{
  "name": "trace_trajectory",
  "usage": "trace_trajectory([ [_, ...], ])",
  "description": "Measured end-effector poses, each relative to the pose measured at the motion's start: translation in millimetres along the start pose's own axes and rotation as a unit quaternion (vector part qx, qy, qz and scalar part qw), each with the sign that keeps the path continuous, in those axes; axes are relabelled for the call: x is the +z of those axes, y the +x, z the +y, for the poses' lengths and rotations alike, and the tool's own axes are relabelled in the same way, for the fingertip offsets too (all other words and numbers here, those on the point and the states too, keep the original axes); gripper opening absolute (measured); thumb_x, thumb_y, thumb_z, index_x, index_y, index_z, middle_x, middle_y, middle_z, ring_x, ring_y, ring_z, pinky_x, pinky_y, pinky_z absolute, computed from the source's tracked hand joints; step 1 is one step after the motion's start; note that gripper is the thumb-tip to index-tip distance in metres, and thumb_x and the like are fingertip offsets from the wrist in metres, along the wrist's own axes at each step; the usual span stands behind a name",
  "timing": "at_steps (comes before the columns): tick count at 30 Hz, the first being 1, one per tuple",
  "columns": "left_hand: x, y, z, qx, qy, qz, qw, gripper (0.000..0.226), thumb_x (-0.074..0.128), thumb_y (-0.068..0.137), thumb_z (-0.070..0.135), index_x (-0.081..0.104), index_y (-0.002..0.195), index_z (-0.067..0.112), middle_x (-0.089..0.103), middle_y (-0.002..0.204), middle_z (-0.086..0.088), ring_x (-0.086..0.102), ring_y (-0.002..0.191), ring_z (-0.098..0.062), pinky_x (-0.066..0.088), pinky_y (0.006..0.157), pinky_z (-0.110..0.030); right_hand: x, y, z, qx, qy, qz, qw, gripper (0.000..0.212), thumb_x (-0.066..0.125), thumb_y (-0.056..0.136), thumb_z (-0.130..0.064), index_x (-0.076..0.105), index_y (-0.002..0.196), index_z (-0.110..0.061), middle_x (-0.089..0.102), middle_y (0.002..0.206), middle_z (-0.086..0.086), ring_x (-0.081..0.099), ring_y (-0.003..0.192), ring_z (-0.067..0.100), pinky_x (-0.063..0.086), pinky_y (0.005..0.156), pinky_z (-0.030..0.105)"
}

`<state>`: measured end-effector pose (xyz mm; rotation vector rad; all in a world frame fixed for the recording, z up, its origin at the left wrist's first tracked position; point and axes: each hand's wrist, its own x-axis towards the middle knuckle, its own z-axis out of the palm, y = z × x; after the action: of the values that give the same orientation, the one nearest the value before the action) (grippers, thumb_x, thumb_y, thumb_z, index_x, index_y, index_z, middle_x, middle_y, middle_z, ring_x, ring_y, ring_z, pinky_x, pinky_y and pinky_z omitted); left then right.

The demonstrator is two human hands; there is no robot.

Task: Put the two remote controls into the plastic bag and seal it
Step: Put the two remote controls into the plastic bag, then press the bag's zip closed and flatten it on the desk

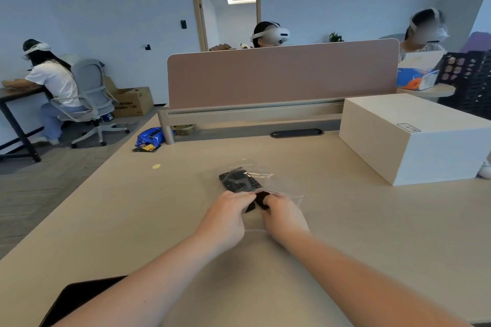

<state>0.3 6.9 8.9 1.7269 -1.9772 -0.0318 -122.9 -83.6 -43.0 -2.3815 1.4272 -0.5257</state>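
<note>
both hands [256, 210] pinch, seemingly, the plastic bag [268, 183] mouth on a beige desk [132, 220].

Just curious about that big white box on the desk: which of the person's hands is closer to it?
The right hand is nearer the white box, which sits beyond it to the right. The left hand is beside it, further from the box.
</note>
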Motion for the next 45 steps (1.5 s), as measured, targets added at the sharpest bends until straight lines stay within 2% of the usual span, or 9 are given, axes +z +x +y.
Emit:
trace_trajectory([
  [5, -1, -5, 2, -0.011, 0.009, -0.02, 1.0, 0.039, 0.042, 0.086, 0.005, 0.06, 0.118, 0.017, 0.062, 0.126, 0.002, 0.053, 0.108, -0.026, 0.047, 0.095, -0.035, -17, -18, 2, -0.083, 0.033, -0.016, 0.996, 0.038, 0.044, 0.088, -0.002, 0.064, 0.119, -0.011, 0.06, 0.132, 0.005, 0.055, 0.121, 0.025, 0.047, 0.098, 0.034],
  [11, -3, -31, 2, -0.024, 0.094, -0.115, 0.989, 0.076, 0.059, 0.086, 0.036, 0.009, 0.144, 0.038, 0.043, 0.14, 0.008, 0.043, 0.123, -0.021, 0.037, 0.101, -0.032, -50, -42, 38, -0.072, 0.021, 0.218, 0.973, 0.032, 0.058, 0.081, -0.002, 0.068, 0.108, -0.015, 0.066, 0.101, 0.007, 0.061, 0.099, 0.031, 0.055, 0.064, 0.036],
  [15, 13, -44, -25, 0.014, 0.16, -0.05, 0.986, 0.039, 0.061, 0.078, 0.019, 0.05, 0.113, 0.032, 0.069, 0.099, 0.006, 0.065, 0.088, -0.023, 0.055, 0.063, -0.031, -64, -44, 57, -0.049, -0.052, 0.055, 0.996, 0.07, 0.041, 0.084, -0.001, 0.033, 0.143, -0.037, 0.024, 0.154, -0.001, 0.021, 0.14, 0.025, 0.047, 0.099, 0.039],
  [18, 21, -51, -39, 0.065, 0.26, -0.06, 0.961, 0.003, 0.059, 0.066, 0.026, 0.057, 0.067, 0.025, 0.064, 0.062, 0.012, 0.063, 0.055, -0.012, 0.045, 0.035, -0.022, -63, -44, 68, -0.103, -0.133, -0.042, 0.985, 0.053, 0.036, 0.094, -0.009, 0.042, 0.138, -0.037, 0.016, 0.158, -0.01, 0.008, 0.147, 0.014, 0.04, 0.108, 0.036],
  [23, 29, -58, -44, 0.115, 0.27, -0.032, 0.956, 0.03, 0.041, 0.068, 0.025, 0.065, 0.085, 0.03, 0.067, 0.064, 0.014, 0.064, 0.055, -0.009, 0.044, 0.036, -0.017, -59, -49, 80, -0.09, -0.16, -0.07, 0.981, 0.041, 0.032, 0.097, -0.017, 0.048, 0.131, -0.032, 0.047, 0.139, -0.014, 0.034, 0.135, 0.011, 0.045, 0.099, 0.033],
  [28, 33, -57, -44, 0.192, 0.254, 0.028, 0.948, 0.026, 0.046, 0.073, 0.019, 0.062, 0.093, 0.024, 0.069, 0.082, 0.012, 0.065, 0.075, -0.01, 0.051, 0.048, -0.018, -50, -50, 70, -0.151, -0.152, -0.013, 0.977, 0.042, 0.038, 0.095, -0.016, 0.047, 0.135, -0.024, 0.043, 0.146, -0.01, 0.031, 0.14, 0.013, 0.037, 0.107, 0.029],
  [33, 35, -50, -36, 0.122, 0.224, 0.076, 0.964, 0.018, 0.047, 0.078, 0.029, 0.064, 0.075, 0.025, 0.066, 0.066, 0.01, 0.062, 0.058, -0.012, 0.042, 0.036, -0.019, -34, -43, 35, -0.333, -0.127, 0.051, 0.933, 0.035, 0.078, 0.066, -0.034, 0.073, 0.099, -0.022, 0.075, 0.105, -0.007, 0.069, 0.101, 0.014, 0.058, 0.085, 0.034],
  [39, 31, -46, -31, 0.066, 0.185, 0.125, 0.972, 0.036, 0.037, 0.09, 0.037, 0.068, 0.074, 0.025, 0.07, 0.068, 0.01, 0.066, 0.056, -0.013, 0.047, 0.036, -0.02, -15, -34, 5, -0.358, -0.134, 0.065, 0.922, 0.024, 0.049, 0.077, -0.032, 0.07, 0.068, -0.026, 0.072, 0.071, -0.015, 0.069, 0.075, 0.006, 0.055, 0.07, 0.019],
  [45, 29, -43, -29, 0.121, 0.195, 0.149, 0.962, 0.016, 0.051, 0.083, 0.024, 0.066, 0.078, 0.025, 0.069, 0.075, 0.013, 0.058, 0.071, -0.011, 0.043, 0.038, -0.022, -7, -31, 2, -0.316, -0.142, 0.081, 0.935, 0.015, 0.075, 0.064, -0.017, 0.064, 0.062, -0.027, 0.064, 0.058, -0.011, 0.062, 0.059, 0.01, 0.036, 0.066, 0.022],
])
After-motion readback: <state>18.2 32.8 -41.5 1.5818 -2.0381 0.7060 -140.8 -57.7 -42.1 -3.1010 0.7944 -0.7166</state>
